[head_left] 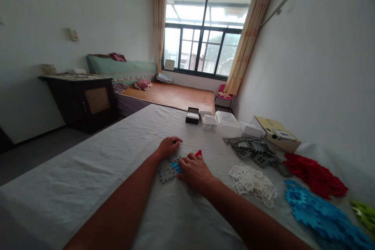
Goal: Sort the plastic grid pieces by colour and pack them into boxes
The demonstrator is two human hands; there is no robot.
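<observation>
My right hand [194, 168] is bent over a blue toothed interlocking tile [176, 166], its fingers closed at the tile's right edge. A grey toothed tile [166, 174] lies flat against the blue one, nearer to me. Past my right knuckles a red piece [199, 152] shows, mostly hidden by the hand. My left hand [169, 147] is just beyond the tiles, fingers curled towards the thumb around a dark gap. Whatever it may hold there is too small to make out. Part of another grey tile shows between the two hands.
To my right lie piles of grey [254, 148], white [253, 183], red [316, 174], blue [319, 213] and green pieces [365, 213]. A black box [192, 116], a white basket [208, 121], a clear plastic container [227, 123] and a yellow box [278, 133] line the far edge.
</observation>
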